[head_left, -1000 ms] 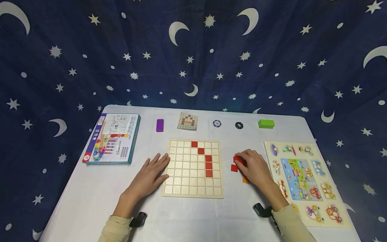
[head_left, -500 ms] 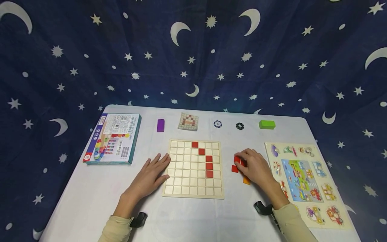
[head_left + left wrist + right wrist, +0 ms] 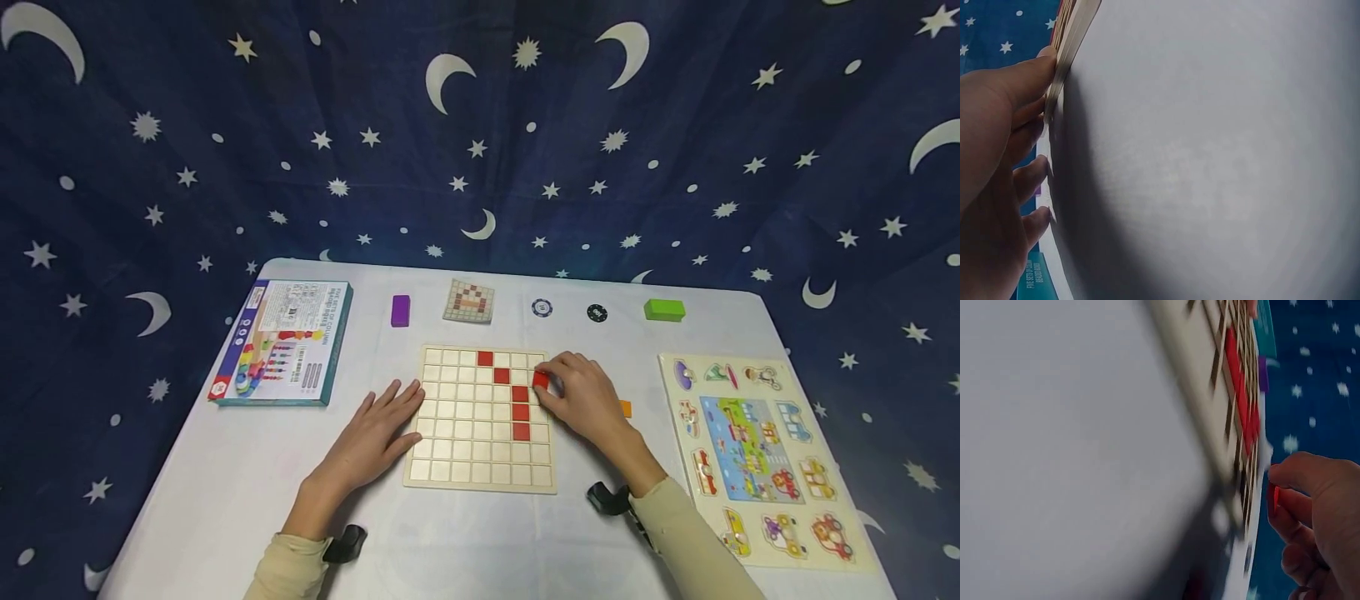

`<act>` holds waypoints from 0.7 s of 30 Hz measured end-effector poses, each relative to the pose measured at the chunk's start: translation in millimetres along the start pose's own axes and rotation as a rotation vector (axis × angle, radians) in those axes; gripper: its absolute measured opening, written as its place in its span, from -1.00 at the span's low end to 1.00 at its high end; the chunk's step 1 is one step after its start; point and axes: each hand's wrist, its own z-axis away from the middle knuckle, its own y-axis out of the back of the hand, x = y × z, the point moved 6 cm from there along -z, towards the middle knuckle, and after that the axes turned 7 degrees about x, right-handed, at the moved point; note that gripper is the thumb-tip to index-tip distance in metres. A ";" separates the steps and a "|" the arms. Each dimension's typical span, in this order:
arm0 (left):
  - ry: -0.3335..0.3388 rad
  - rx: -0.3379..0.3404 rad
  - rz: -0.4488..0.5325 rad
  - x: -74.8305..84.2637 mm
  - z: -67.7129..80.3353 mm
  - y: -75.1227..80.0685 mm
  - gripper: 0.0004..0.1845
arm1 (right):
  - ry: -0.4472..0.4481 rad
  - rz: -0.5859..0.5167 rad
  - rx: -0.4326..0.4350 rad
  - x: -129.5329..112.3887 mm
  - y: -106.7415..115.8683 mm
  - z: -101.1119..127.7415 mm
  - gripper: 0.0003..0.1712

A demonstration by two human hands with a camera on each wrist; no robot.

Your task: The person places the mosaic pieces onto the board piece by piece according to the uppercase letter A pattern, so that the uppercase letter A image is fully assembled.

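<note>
Right hand [image 3: 588,400] covers part of the grid board's [image 3: 480,488] right rim, plus most of the orange tile [image 3: 626,408]. Red tile [image 3: 541,380] partly hidden by pinching fingertips. Right sleeve [image 3: 686,529] hides the puzzle board's [image 3: 678,429] near-left corner; both sleeves and the white table [image 3: 480,550] cut off at near edge. Chip [image 3: 542,308] markings and the box's [image 3: 281,342] finer print too small to read. Left wrist view: left hand [image 3: 991,144] and box cropped. Right wrist view: right hand cropped, board rim blurred, dark red smudge [image 3: 1195,584] unidentifiable.
</note>
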 end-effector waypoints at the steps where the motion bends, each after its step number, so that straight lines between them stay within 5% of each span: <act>1: 0.001 -0.002 0.002 -0.2 -0.2 -0.3 -0.25 | 0.008 -0.012 -0.010 -7.5 -4.7 -5.3 -0.66; 12: 0.009 -0.005 0.010 -1.1 -0.6 -1.2 -0.25 | 0.081 -0.107 -0.131 -65.3 -47.9 -42.0 -0.64; 21: 0.014 -0.014 0.006 -2.6 -1.0 -1.8 -0.24 | 0.130 -0.084 -0.153 -81.8 -64.1 -50.3 -0.67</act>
